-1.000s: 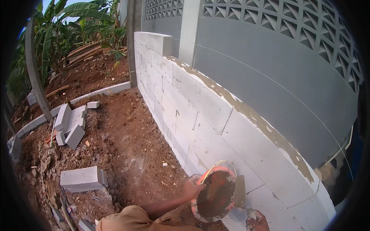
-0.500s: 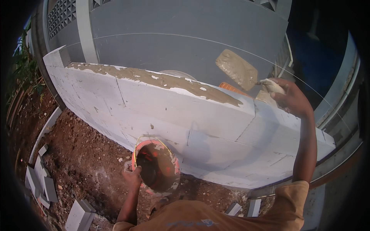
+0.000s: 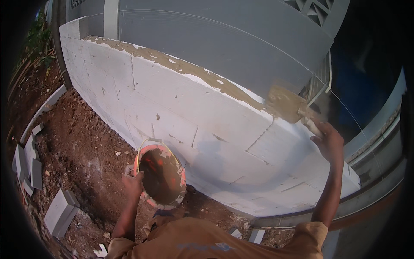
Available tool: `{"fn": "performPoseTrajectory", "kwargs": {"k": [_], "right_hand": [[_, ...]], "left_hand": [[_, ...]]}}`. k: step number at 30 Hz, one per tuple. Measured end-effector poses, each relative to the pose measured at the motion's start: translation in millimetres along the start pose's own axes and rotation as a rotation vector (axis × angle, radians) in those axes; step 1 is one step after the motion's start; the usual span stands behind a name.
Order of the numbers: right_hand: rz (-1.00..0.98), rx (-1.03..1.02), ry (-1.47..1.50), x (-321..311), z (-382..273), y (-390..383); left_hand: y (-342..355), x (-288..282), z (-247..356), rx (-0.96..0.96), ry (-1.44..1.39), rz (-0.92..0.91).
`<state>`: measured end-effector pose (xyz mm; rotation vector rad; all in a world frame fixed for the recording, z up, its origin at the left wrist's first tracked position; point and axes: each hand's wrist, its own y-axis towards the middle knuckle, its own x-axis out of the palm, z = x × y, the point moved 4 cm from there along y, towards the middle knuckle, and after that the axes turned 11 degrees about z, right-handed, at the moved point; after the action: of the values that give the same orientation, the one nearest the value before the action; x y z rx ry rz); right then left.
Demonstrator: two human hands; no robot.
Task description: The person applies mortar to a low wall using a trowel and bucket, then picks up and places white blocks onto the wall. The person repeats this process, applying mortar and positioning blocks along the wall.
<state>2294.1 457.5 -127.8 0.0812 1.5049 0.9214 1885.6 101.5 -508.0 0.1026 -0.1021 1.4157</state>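
The right hand (image 3: 330, 140) is gripping the trowel (image 3: 289, 105) by its handle, fist wrapped round it; the blade is extending beyond the knuckles, over the block wall (image 3: 168, 93), by the mortar strip (image 3: 198, 71); the left hand (image 3: 133, 180) is clasping the bucket (image 3: 183, 176) at its left rim.

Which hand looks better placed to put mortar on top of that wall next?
Probably the right hand: it grips the trowel, which is up at the top edge of the white block wall. The left hand is lower down, busy holding the bucket.
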Motion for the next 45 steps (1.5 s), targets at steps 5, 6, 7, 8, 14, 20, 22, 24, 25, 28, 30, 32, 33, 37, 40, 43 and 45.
{"fn": "performPoseTrajectory", "kwargs": {"k": [5,6,7,8,14,20,22,24,25,28,30,32,33,37,40,43,45], "right_hand": [[0.086,-0.041,0.103,9.5,-29.4,11.5],[0.075,-0.114,-0.038,12.6,-46.0,13.7],[0.089,-0.095,0.018,14.3,-54.4,17.7],[0.099,-0.078,0.083,21.9,-62.0,24.7],[0.116,-0.084,0.108,35.3,-125.1,46.8],[0.178,-0.116,-0.056,39.5,-184.9,23.1],[0.205,-0.216,0.412,40.2,-223.4,-15.2],[0.073,-0.393,0.663,64.5,-250.6,-79.2],[-0.115,-0.386,0.588,74.1,-274.5,-109.0],[-0.456,-0.51,0.305,107.1,-358.9,-177.3],[-0.267,-0.549,0.252,160.0,-395.6,-200.3],[-0.095,-0.487,0.276,189.7,-432.0,-211.8],[-0.051,-0.496,0.261,198.2,-452.3,-233.8],[-0.126,-0.69,0.395,191.4,-469.3,-285.7],[-0.259,-0.718,0.448,186.6,-448.5,-263.2],[-0.385,-0.376,0.34,202.7,-437.8,-256.1],[-0.505,-0.326,0.296,204.7,-434.6,-269.8]], "left_hand": [[6.7,-2.5,-16.6,-0.019,-0.058,-0.063],[6.9,-0.7,-15.7,-0.043,-0.053,-0.076],[7.5,1.8,-15.0,-0.067,-0.054,-0.092],[8.3,2.3,-13.1,-0.035,-0.064,-0.095],[19.2,-16.8,-14.5,-0.045,-0.111,-0.126],[40.4,-40.2,2.1,-0.071,-0.18,-0.125],[41.7,-64.8,27.7,-0.02,-0.128,-0.073],[43.5,-64.2,35.2,-0.023,-0.084,-0.144],[49.7,-63.6,34.9,0.118,-0.028,-0.163],[62.4,-58.8,61.7,0.062,-0.064,-0.276],[68.8,-53.4,59.8,0.045,-0.061,-0.304],[64.2,-44.8,67.4,0.0,-0.046,-0.36],[61.8,-39.3,64.5,0.018,-0.028,-0.398],[70.1,-27.8,47.8,-0.017,-0.004,-0.474],[65.0,-33.0,42.0,-0.016,0.014,-0.496],[45.9,-40.5,38.9,0.09,0.073,-0.542],[30.1,-37.1,39.8,0.238,0.134,-0.598]]}}
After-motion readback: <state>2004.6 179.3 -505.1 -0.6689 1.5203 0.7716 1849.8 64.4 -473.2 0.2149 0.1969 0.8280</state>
